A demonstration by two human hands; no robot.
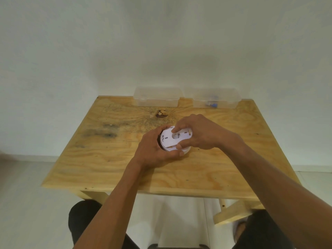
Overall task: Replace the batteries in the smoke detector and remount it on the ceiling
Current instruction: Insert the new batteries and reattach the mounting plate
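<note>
left hand [154, 148]: fingers curled, gripping | right hand [199, 133]: fingers curled, forefinger pressing down | forearms extended

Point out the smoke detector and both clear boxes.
smoke detector [168, 139], head view, white back face.
left clear box [156, 100], head view, front wall.
right clear box [214, 100], head view, front wall.

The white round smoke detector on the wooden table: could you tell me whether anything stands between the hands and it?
Nothing does. The left hand already grips the white round smoke detector at its left rim, and the right hand holds its right side with a finger on its upturned back, above the wooden table.
</note>
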